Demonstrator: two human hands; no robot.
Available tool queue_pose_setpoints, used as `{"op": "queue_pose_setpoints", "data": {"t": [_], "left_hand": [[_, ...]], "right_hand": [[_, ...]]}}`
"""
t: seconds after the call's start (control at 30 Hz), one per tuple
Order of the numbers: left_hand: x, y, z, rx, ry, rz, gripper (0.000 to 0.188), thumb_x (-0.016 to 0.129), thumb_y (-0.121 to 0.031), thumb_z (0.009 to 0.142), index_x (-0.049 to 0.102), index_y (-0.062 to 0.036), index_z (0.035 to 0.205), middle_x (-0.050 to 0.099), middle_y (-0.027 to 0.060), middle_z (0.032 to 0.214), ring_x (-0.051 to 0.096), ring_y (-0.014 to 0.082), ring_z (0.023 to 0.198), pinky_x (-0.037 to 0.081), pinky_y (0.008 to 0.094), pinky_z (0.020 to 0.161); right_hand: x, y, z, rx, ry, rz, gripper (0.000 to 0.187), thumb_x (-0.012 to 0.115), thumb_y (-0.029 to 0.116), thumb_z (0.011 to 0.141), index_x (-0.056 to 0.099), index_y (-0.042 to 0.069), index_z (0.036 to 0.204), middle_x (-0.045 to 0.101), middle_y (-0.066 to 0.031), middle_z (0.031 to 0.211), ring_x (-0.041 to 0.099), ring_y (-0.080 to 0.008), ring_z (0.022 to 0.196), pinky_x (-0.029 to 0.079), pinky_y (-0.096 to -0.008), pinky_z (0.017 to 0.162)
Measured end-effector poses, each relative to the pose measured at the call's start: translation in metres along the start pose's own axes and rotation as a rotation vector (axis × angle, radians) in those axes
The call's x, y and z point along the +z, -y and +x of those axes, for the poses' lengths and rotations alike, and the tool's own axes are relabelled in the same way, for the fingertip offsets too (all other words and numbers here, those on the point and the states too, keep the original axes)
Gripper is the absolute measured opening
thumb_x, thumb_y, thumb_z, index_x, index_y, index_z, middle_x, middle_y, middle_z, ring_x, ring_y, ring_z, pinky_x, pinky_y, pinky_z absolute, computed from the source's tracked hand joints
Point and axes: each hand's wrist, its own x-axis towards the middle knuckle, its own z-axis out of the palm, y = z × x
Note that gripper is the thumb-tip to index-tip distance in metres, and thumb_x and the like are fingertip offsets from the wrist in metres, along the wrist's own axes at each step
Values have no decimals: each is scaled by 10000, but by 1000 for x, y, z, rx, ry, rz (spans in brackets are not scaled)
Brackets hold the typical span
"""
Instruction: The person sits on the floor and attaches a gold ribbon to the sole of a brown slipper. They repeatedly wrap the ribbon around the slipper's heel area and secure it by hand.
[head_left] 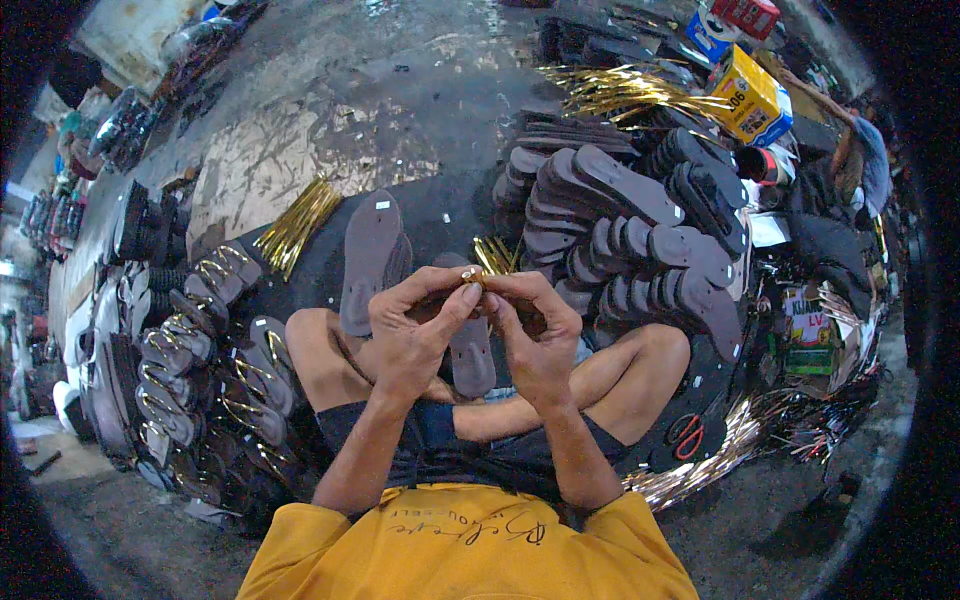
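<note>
Grip: the left hand (412, 335) and the right hand (535, 340) meet fingertip to fingertip, both pinched narrow on a small gold strap piece (472, 276) held up between them.
Strap piece: it sits at the very top of the two hands, above the person's crossed legs; most of it is hidden by the thumbs, so its full shape cannot be told.
Under the hands: a brown sandal sole (470, 350) lies on the lap, just below the wrists, partly covered by them.
Beside it: a second brown sole (372, 255) lies flat on the dark mat in front of the left knee.
Right side: a stack of bare soles (630, 225) stands on edge, close to the right knee.
Left side: finished sandals with gold straps (205, 350) are heaped in rows beside the left leg.
Further out: a bundle of gold strips (298, 225) lies on the floor beyond the second sole, another gold bundle (620, 92) on top of the far stack.
Floor, lower right: red-handled scissors (686, 436) lie near the right shin.
Far right: a yellow box (750, 97) sits among the clutter.
</note>
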Motion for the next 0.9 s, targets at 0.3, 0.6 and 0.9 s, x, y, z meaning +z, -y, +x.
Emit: {"op": "queue_pose_setpoints", "data": {"t": [0.3, 0.6, 0.9], "left_hand": [[-10, 5, 8, -183, 15, 88, 168, 761, -123, 1032, 813, 25, 1091, 797, 82, 1013, 756, 141, 886, 644, 305, 835], [-84, 85, 73, 13, -187, 311, 416, 808, -270, 986, 755, 2, 1297, 798, 114, 1128, 764, 249, 995, 610, 372, 896], [-119, 105, 128, -152, -74, 1339, 1055, 944, -565, 734, 565, 18, 1527, 602, 262, 1518, 516, 411, 1473, 421, 471, 1212]], "right_hand": [[-7, 20, 9, -352, 66, -634, 345, 821, -44, 813, 781, 65, 1137, 758, -99, 1016, 753, -249, 914, 612, -361, 813], [-4, -24, 29, -574, 82, -963, 140, 704, 261, 983, 718, 127, 1025, 684, -33, 908, 693, -228, 902, 577, -376, 791], [-4, -31, 41, -471, 40, -865, 170, 766, 268, 955, 721, 110, 999, 703, -69, 907, 711, -280, 865, 586, -417, 773]]}}
